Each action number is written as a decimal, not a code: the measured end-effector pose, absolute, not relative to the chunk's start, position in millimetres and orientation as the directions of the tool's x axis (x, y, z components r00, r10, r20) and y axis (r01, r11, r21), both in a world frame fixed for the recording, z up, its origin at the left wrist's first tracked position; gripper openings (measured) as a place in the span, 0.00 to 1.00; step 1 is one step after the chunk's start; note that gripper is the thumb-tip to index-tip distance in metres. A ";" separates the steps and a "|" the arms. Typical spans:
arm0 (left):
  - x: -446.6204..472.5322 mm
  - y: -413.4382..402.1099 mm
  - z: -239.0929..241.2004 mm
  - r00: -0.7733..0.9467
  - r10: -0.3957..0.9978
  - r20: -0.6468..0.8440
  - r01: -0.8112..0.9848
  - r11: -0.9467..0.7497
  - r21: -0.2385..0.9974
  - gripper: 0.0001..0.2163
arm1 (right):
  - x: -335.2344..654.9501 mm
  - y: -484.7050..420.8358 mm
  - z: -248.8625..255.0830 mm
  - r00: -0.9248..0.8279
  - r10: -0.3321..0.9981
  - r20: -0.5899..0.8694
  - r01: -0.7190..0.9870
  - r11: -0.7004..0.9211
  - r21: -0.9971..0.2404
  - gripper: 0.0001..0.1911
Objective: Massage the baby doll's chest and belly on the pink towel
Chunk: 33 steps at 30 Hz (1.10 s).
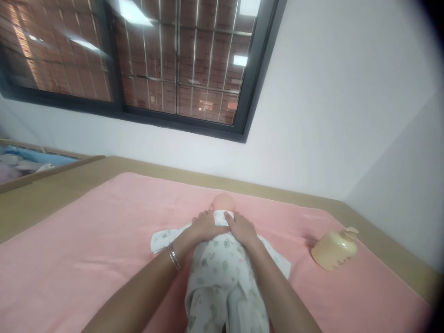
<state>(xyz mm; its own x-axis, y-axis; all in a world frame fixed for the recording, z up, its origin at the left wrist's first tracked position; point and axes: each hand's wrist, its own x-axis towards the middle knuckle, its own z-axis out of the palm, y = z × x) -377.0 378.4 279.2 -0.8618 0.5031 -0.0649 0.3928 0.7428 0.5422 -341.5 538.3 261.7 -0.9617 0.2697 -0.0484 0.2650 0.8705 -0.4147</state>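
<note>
A baby doll [224, 202] lies on its back on a pink towel [104, 240], dressed in a white printed garment [218, 273]. My left hand [207, 225] rests flat on the doll's chest near the collar, fingers stretched out, with a silver bracelet on the wrist. My right hand [242, 228] lies beside it on the other side of the chest, fingers also spread on the cloth. Only the top of the doll's head shows beyond my hands.
A cream-yellow bottle [335, 250] lies on its side on the towel at the right. The towel covers a tan table [52, 189] set against a white wall with a dark-framed window. A wooden crib with bedding [31, 159] stands at the far left.
</note>
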 end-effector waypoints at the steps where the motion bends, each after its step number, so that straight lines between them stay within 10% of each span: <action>1: -376.5 378.4 280.0 -0.862 0.502 -0.070 0.389 0.744 0.543 0.29 | -341.5 538.2 261.9 -0.961 0.271 -0.054 0.269 0.871 -0.410 0.39; 33: -376.6 376.4 283.2 -0.848 0.524 -0.079 0.413 0.747 0.520 0.32 | -341.4 539.7 261.0 -0.964 0.261 -0.043 0.255 0.871 -0.421 0.37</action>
